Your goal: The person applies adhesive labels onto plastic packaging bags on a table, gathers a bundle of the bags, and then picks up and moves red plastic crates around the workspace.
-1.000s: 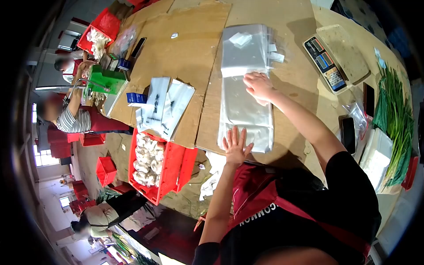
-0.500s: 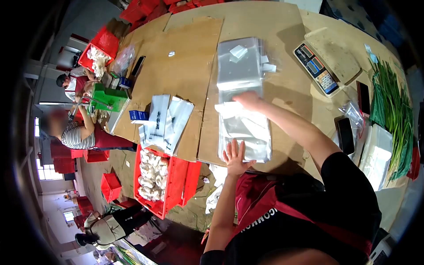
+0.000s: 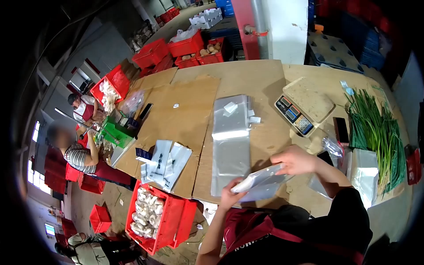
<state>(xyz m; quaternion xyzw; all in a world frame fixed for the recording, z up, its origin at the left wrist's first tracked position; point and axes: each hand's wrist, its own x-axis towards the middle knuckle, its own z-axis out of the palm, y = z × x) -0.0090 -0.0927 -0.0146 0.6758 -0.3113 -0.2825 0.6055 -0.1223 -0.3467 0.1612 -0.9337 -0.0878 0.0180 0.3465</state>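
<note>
A folded stack of clear plastic bags [image 3: 261,176] is held above the table's near edge. My left hand [image 3: 228,195] grips its near left end, and my right hand [image 3: 292,160] closes on its upper right end. Just beyond lies a long pile of clear plastic bags [image 3: 230,152], with small white labels [image 3: 230,107] on its far end. To the right of my right hand is a dark phone [image 3: 326,158], partly hidden by my arm.
A digital scale [image 3: 293,115] stands at the back right, near green stalks [image 3: 375,137] and another phone [image 3: 340,130]. Printed bags [image 3: 165,163] lie left. A red crate [image 3: 163,221] of packed white goods stands below the table edge. Two people [image 3: 79,152] work at far left.
Both hands have lifted a stack of bags off the pile, and it now slants between them toward my body. The head view has tilted up, showing more of the room behind the table.
</note>
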